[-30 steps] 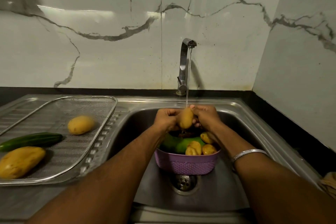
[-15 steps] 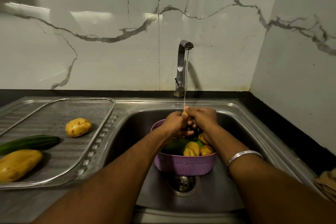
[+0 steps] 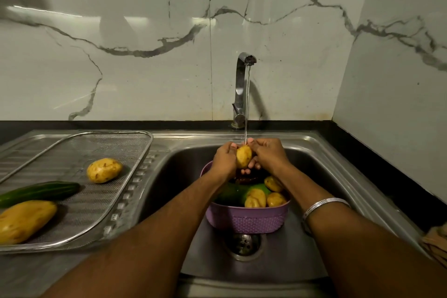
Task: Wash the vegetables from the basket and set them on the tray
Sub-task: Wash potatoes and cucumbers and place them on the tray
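Note:
A small yellow potato point(image 3: 243, 157) is held upright under the running tap point(image 3: 242, 84), over the sink. My left hand point(image 3: 225, 158) grips it from the left and my right hand point(image 3: 268, 155) grips it from the right. Below them the purple basket point(image 3: 249, 219) stands in the sink point(image 3: 169, 176) with several potatoes point(image 3: 255, 198) and a green vegetable point(image 3: 232, 195) in it. On the left, the mesh tray point(image 3: 101, 201) holds a potato point(image 3: 104, 170), a cucumber point(image 3: 41, 191) and a larger potato point(image 3: 24, 220).
The sink drain point(image 3: 244, 244) lies just in front of the basket. A marble wall rises behind the tap and on the right. A brownish cloth point(image 3: 435, 242) sits at the right edge of the counter.
Half a second ago my hands closed over the potato and hid it; now it shows again between them, upright under the water. The basket and tray have not moved.

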A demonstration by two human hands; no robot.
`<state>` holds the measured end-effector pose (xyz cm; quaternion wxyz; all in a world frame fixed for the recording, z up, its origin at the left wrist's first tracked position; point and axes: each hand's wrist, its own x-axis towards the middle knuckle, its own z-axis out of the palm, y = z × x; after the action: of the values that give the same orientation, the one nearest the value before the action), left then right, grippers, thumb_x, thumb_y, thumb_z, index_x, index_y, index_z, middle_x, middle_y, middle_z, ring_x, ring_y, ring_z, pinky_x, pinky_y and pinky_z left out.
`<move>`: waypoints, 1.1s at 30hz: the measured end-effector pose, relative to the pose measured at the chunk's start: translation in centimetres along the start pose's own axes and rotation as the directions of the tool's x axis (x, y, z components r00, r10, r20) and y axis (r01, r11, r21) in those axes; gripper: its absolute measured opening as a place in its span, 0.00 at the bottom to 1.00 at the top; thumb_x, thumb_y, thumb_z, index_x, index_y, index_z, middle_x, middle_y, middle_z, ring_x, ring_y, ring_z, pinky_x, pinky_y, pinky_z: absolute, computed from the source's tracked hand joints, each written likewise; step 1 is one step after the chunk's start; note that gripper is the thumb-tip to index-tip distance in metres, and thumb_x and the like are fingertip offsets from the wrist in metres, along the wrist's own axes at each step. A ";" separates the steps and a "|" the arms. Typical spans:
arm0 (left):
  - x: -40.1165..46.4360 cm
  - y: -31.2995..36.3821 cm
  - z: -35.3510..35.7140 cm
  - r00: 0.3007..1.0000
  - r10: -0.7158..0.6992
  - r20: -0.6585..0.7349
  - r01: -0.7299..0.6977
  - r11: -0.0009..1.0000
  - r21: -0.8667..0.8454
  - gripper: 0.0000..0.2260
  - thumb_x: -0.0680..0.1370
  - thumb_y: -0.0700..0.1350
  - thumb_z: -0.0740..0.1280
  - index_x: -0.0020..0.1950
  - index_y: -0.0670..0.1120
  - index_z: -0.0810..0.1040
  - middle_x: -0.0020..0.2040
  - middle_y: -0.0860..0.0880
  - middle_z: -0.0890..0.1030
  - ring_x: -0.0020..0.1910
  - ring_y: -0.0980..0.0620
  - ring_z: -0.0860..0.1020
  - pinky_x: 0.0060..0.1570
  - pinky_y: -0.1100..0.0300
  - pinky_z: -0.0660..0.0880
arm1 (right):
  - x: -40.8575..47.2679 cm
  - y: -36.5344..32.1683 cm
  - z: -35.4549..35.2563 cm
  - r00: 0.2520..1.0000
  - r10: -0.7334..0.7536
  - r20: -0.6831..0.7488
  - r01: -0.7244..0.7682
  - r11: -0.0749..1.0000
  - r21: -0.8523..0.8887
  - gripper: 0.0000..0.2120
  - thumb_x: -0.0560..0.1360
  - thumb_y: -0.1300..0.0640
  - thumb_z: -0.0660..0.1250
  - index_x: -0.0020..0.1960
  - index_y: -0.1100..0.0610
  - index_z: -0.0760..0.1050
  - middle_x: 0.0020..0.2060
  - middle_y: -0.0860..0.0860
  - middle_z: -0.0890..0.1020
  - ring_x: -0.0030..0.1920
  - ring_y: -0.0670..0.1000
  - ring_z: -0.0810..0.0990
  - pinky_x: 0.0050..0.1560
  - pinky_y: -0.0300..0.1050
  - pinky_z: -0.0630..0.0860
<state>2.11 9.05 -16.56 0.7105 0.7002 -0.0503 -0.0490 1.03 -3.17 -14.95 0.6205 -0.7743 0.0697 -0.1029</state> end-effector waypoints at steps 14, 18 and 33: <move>0.2 0.3 -0.4 0.997 -0.075 0.004 0.075 0.991 -0.113 0.14 0.88 0.50 0.50 0.56 0.44 0.72 0.40 0.37 0.79 0.29 0.47 0.76 0.23 0.62 0.72 | -1.8 -1.6 0.6 0.998 -0.024 -0.060 0.028 0.998 0.061 0.12 0.82 0.53 0.67 0.52 0.61 0.83 0.25 0.62 0.78 0.18 0.50 0.77 0.20 0.36 0.72; 0.1 0.8 -0.9 0.994 -0.105 -0.041 0.096 0.978 -0.184 0.13 0.88 0.47 0.49 0.56 0.43 0.70 0.32 0.41 0.77 0.24 0.50 0.74 0.20 0.65 0.69 | -1.4 -1.3 0.5 0.994 0.024 0.109 -0.040 0.988 0.150 0.11 0.84 0.60 0.62 0.62 0.57 0.80 0.25 0.57 0.76 0.20 0.47 0.74 0.21 0.36 0.71; 0.3 0.7 0.0 0.996 -0.079 0.031 0.074 0.988 0.133 0.19 0.86 0.54 0.55 0.67 0.41 0.71 0.42 0.46 0.76 0.33 0.53 0.74 0.26 0.64 0.69 | -0.3 -0.1 0.4 0.989 0.130 0.071 -0.136 0.987 0.085 0.10 0.83 0.54 0.64 0.55 0.53 0.84 0.25 0.52 0.77 0.24 0.46 0.72 0.24 0.37 0.70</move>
<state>2.41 9.00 -15.90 0.6591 0.7461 -0.0394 -0.0858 0.81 -2.69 -15.00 0.6622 -0.7421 0.0962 -0.0392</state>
